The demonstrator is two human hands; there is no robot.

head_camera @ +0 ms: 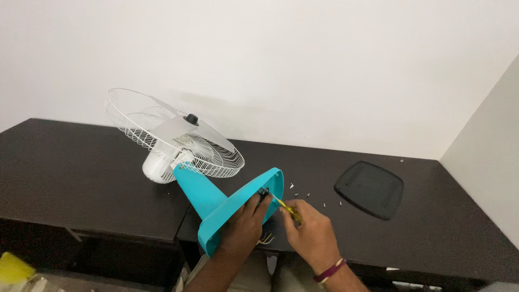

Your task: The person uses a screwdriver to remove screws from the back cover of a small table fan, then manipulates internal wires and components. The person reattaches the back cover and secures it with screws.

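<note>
Fingers of the right hand (311,230) grip a yellow screwdriver (286,207); left hand (246,224) clasps the teal base (238,208) of a fan (173,138) lying on the desk (81,173).

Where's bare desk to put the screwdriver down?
Free: the desk left of the fan grille, and the near strip below the black cover. Crowded: between the teal base and the cover, where small screws lie scattered, and around both hands.

fan base (216,208): turquoise | wire guard (162,132): white | screwdriver (286,207): yellow | desk (70,173): dark brown | grille cover (370,188): black
</note>
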